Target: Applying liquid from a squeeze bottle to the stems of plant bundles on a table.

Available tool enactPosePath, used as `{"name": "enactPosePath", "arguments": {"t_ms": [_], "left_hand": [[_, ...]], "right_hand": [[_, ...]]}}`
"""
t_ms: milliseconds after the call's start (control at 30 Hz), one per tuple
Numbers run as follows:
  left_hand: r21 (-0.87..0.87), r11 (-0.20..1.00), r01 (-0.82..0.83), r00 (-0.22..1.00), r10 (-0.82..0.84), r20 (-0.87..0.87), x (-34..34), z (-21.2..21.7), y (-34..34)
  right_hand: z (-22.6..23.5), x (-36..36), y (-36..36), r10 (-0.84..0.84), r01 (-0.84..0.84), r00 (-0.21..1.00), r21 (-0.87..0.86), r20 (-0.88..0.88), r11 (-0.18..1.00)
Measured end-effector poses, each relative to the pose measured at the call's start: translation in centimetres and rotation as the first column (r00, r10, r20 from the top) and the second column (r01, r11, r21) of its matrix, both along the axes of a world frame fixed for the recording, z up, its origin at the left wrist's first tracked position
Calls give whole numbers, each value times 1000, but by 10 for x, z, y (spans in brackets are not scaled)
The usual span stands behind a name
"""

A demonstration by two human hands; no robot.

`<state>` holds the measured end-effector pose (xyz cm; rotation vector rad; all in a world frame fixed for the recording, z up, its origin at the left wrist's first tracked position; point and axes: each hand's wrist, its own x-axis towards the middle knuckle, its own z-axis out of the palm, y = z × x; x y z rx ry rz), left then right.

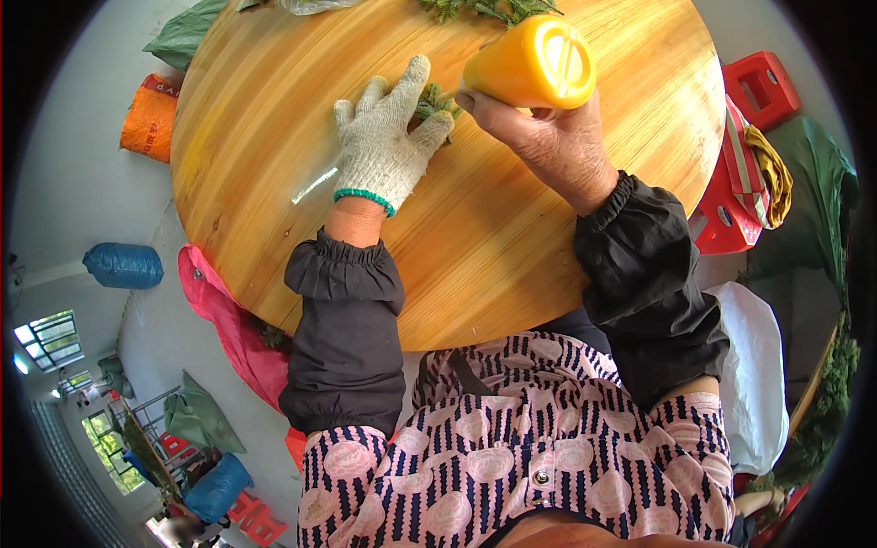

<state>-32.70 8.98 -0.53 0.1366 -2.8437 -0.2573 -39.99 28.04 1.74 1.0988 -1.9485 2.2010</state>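
Note:
My left hand point(385, 137) wears a whitish knit glove with a green cuff edge. Its fingers are spread over the round wooden table point(493, 256), with the thumb and forefinger around a small green sprig point(433, 102). The palm and fingers partly cover that sprig. To the right, my bare right hand point(557, 151) is wrapped round a yellow plastic bottle point(525, 68). The bottle's round base is tilted up toward me, and its other end points down and left. Where that end meets the table or sprig, if at all, I cannot tell.
More green sprigs point(493, 7) lie at the table's far edge, near a see-through plastic bag point(315, 4). Around the table stand an orange sack point(149, 119), a pink bag point(224, 301), red stools point(760, 89) and a white sack point(754, 365).

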Motion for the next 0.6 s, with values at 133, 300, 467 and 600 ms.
{"name": "enactPosePath", "arguments": {"t_ms": [133,300,467,600], "left_hand": [[7,999,49,998,-49,28,1,1,0],[-88,994,58,997,-63,-52,3,-11,-3],[-51,997,60,996,-63,-61,2,-13,-3],[-88,994,67,997,-71,-42,0,-12,-2]], "right_hand": [[-5,-2,-1,-42,41,999,-16,-15,999],[-2,1,-2,-48,47,998,-34,-31,998],[-2,2,2,-57,57,998,-28,-2,998],[-2,3,4,-76,76,997,-31,-7,997]]}}
